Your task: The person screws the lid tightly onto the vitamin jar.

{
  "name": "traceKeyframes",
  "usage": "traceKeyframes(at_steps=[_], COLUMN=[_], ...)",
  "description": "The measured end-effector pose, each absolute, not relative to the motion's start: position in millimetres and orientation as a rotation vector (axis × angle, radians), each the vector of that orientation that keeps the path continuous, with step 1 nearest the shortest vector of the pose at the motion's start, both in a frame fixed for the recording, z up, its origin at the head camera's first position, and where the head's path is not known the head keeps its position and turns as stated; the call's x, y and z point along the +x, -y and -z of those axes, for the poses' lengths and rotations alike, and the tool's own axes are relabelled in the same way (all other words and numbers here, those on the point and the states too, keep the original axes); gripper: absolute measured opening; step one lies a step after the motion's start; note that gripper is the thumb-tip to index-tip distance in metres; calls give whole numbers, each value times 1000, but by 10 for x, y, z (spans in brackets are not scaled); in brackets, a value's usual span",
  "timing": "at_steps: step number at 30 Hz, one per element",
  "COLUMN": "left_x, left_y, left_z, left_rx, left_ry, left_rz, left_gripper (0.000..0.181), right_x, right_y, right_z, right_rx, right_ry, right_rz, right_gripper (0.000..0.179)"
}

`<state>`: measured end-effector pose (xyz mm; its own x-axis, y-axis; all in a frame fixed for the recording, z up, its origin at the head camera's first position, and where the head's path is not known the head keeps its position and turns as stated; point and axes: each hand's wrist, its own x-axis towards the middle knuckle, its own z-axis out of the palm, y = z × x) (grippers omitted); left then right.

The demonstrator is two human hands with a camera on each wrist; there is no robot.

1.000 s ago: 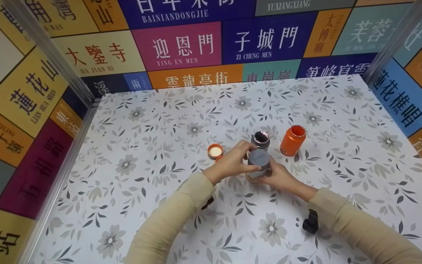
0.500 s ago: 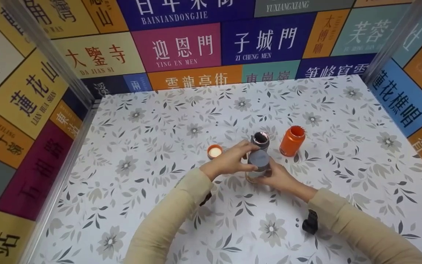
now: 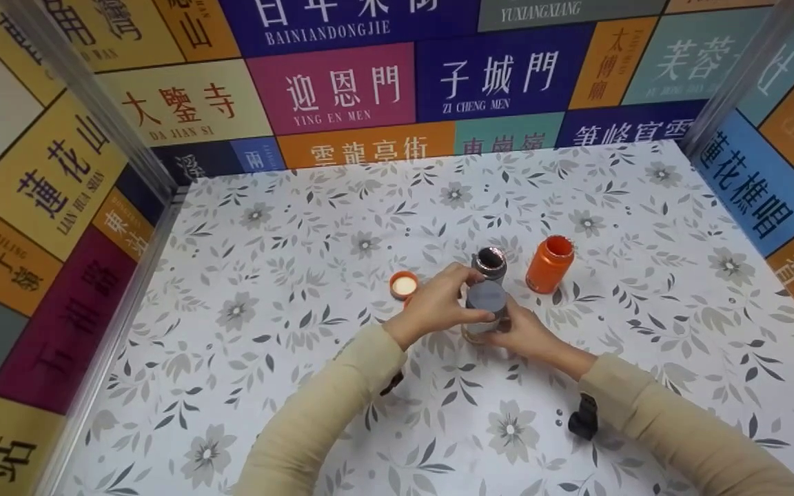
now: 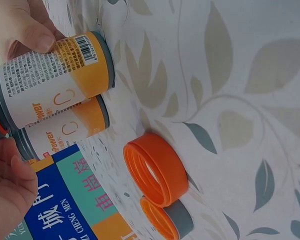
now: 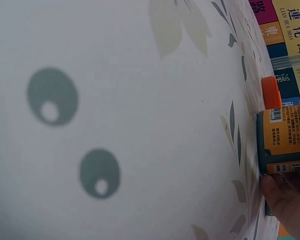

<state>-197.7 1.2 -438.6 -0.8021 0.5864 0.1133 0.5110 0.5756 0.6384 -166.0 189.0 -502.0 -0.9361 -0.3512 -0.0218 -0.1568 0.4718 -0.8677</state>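
A yellow-and-white labelled jar (image 4: 55,82) is standing upright between a person's two hands, its base at or very near the table, whether touching is hard to tell. A grey lid (image 3: 486,300) is sitting on its top. The left hand (image 3: 442,300) is gripping the lid from the side, thumb at the near edge and fingers curling round the far one. The right hand (image 3: 524,332) is clasping the jar's body lower down, its thumb lying against the printed label.

Just behind, a grey jar (image 3: 491,263) is standing with its mouth uncovered and a similar label showing in the left wrist view. To its right and a little apart, an orange jar (image 3: 548,267) is standing topless too.

On the other side, near the left hand, an orange cap (image 4: 171,167) and a grey cap (image 4: 183,219) with an orange rim are lying close together; in the head view the left hand is mostly covering the orange one. Beige sleeves (image 3: 686,420) are reaching in over the table (image 3: 183,358), which is wearing a flowered cloth, while panels (image 3: 331,86) of Chinese lettering are lining the walls behind.
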Motion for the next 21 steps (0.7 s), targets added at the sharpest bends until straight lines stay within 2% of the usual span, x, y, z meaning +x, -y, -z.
traceKeyframes(at_steps=[7,13,18,21], left_x=[-2023,-2059,-1987,-1939], left_y=[40,56,10,-20], left_z=[4381,4403,4447,4466], left_rx=[1015,1059,936,848], left_ry=[-2588,-2536,-2625,-2700], left_rz=[-1057,-1016,-1055,-1122], left_gripper=[54,55,66,64], right_x=[-1653,-1581,-1624,-1664], right_y=[-1887,-1833,-1876,-1899], right_z=[4993,4816,4919,5001], right_rx=[-431,-445,-475,-465], right_ry=[-2501,-2492,-2504,-2502], right_rz=[1460,1477,1471,1457], right_gripper=[85,82,83,84])
